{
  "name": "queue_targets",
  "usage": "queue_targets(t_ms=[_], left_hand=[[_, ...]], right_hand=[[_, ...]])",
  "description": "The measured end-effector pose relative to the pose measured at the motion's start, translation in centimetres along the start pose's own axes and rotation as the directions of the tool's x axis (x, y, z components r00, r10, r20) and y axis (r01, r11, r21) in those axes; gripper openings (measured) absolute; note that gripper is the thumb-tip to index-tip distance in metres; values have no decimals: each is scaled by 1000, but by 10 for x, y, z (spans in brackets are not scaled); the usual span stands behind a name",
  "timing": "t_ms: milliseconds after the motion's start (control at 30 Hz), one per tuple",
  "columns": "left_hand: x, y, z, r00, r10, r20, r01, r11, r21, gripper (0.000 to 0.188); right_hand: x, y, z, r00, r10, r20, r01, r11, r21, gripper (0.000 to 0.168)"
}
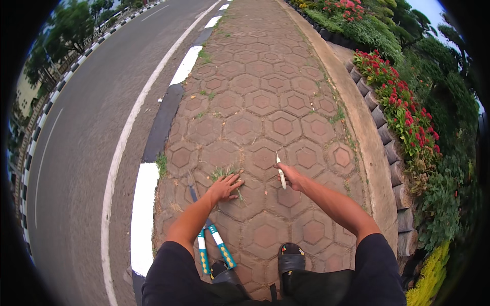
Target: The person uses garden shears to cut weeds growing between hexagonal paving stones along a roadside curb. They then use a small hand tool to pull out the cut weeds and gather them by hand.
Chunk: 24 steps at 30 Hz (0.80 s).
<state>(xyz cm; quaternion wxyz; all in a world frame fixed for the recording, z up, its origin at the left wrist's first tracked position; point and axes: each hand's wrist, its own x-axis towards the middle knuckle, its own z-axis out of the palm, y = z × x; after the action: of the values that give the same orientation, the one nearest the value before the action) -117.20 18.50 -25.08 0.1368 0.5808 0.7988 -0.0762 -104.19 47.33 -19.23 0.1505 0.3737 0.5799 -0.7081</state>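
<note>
My left hand (226, 188) is spread low over a grass tuft (223, 172) on the paving, its fingers apart; whether it presses the blades is hard to tell. Some cut-looking blades show by the fingertips. In my right hand (291, 177) is a small hand tool (282, 176) with a white handle and a thin metal tip pointing away from me; its exact kind is unclear. Hedge shears (221, 246) with teal and white grips lie near my left foot, and my left forearm hides part of their blades.
Hexagonal pavers (264, 235) make up the walkway. A black and white painted kerb (144, 214) separates it from the road (88, 126) on the left. On the right, a concrete strip (367, 141) borders planting bags (395, 174) and red flowers (407, 111). My sandals (291, 264) stand below.
</note>
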Motion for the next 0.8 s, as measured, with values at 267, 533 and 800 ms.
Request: queue_targets(t_ms=[267,533,800], left_hand=[[-13,-23,15,980,-184,-83,187,981,42,57],[-15,-9,2,923,-345,-168,329,937,-117,39],[-11,-21,-3,836,-543,-84,458,774,-437,21]], right_hand=[[-6,22,16,859,-472,198,371,308,-876,86],[10,28,63,684,-458,568,523,-234,-819,92],[0,32,91,717,-400,571,527,-226,-820,85]])
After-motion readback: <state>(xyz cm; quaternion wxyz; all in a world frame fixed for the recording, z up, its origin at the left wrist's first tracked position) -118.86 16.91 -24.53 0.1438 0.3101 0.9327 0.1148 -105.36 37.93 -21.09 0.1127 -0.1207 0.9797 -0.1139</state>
